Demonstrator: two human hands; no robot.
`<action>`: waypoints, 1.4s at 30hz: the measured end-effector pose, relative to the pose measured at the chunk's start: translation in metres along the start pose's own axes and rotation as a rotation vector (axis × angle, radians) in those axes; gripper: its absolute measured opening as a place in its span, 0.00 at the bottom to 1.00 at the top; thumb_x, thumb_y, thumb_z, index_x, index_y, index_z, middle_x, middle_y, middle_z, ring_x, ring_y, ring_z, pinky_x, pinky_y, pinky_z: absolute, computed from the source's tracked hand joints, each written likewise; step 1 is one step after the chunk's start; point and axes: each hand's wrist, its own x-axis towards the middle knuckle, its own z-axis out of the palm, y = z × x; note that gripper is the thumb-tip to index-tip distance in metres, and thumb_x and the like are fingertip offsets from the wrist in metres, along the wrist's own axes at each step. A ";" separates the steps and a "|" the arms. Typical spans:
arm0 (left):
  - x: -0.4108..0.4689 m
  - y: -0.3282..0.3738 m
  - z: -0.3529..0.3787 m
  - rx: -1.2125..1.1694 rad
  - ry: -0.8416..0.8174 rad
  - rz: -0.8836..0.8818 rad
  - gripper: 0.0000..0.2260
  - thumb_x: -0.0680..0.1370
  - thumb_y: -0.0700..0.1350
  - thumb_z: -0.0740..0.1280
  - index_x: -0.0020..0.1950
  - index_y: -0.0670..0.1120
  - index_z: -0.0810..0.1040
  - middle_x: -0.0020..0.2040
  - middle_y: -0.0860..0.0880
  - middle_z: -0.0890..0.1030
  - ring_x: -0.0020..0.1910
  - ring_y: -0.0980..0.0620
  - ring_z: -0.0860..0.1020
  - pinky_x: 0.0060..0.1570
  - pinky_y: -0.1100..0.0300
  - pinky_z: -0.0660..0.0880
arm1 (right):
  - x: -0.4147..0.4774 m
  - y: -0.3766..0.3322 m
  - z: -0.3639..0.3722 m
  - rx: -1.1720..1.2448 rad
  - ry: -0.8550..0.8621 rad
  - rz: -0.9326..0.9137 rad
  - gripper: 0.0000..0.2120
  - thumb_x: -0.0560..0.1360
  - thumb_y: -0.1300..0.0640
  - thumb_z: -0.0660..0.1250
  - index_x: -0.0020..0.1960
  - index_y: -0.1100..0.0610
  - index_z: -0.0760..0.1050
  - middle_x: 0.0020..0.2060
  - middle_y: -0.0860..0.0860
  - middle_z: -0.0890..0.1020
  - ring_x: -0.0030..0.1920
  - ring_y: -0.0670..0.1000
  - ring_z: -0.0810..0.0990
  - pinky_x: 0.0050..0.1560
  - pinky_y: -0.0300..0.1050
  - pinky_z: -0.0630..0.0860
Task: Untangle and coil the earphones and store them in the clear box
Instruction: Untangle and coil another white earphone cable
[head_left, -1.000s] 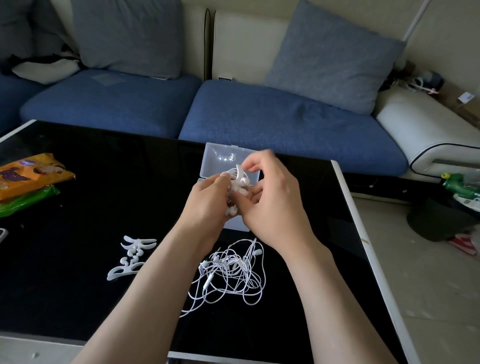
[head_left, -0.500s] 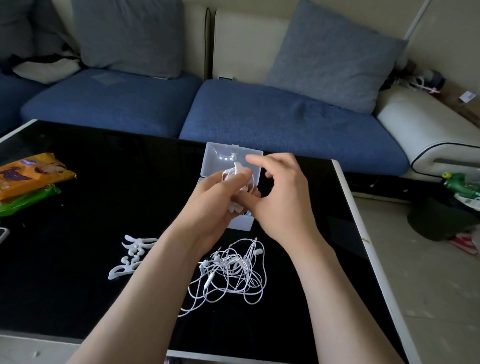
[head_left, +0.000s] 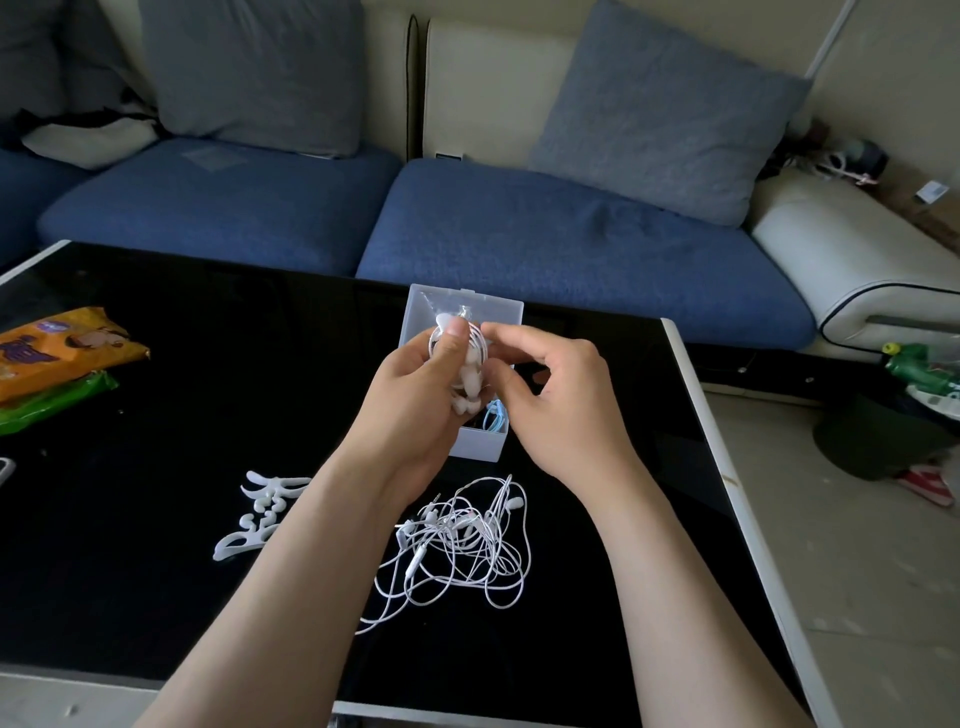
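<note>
The black glossy glass table has a white rim. Its right edge runs from 1 o'clock down to 5 o'clock, and bare floor lies beyond it. A blue fabric sofa borders the far edge at 12 o'clock. Open black surface spreads toward 9 o'clock as far as an orange snack packet lying on a green one. A white cut-out ornament sits at 7 o'clock from the hands.

The small clear plastic box stands mid-table with its lid raised at 12 o'clock and a light-blue cable inside. Just above it, the left hand grips a coiled bundle of white earphones, fingers curled round it and thumb pressed on top. The bundle's long axis runs from 12 to 6 o'clock, with the loops up and the earbuds hanging toward the box.

The right hand sits at 3 o'clock from the bundle with its fingers curled. Its forefinger and thumb touch the coil's edge, but whether they pinch the cord cannot be told.

A tangled heap of white earphones lies on the glass at 6 o'clock from the box, between the forearms, apart from both hands.
</note>
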 end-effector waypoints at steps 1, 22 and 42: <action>0.000 0.001 -0.001 0.007 -0.008 -0.008 0.22 0.88 0.54 0.59 0.63 0.34 0.79 0.59 0.27 0.81 0.50 0.36 0.77 0.57 0.42 0.71 | 0.001 0.000 0.000 -0.002 0.020 -0.003 0.14 0.80 0.59 0.74 0.65 0.52 0.85 0.52 0.41 0.88 0.56 0.38 0.85 0.56 0.32 0.78; 0.003 0.003 -0.003 -0.060 0.012 0.038 0.12 0.87 0.46 0.64 0.63 0.39 0.81 0.51 0.41 0.84 0.42 0.47 0.81 0.45 0.54 0.78 | 0.000 -0.001 0.004 0.139 0.073 0.140 0.07 0.74 0.48 0.77 0.51 0.48 0.89 0.48 0.43 0.87 0.50 0.45 0.88 0.54 0.53 0.85; 0.010 0.004 -0.026 -0.005 0.068 0.014 0.09 0.88 0.45 0.61 0.59 0.47 0.80 0.56 0.39 0.83 0.50 0.40 0.79 0.43 0.48 0.74 | 0.015 -0.007 0.047 0.149 -0.010 0.356 0.12 0.70 0.53 0.81 0.51 0.49 0.82 0.44 0.46 0.87 0.39 0.42 0.86 0.38 0.36 0.81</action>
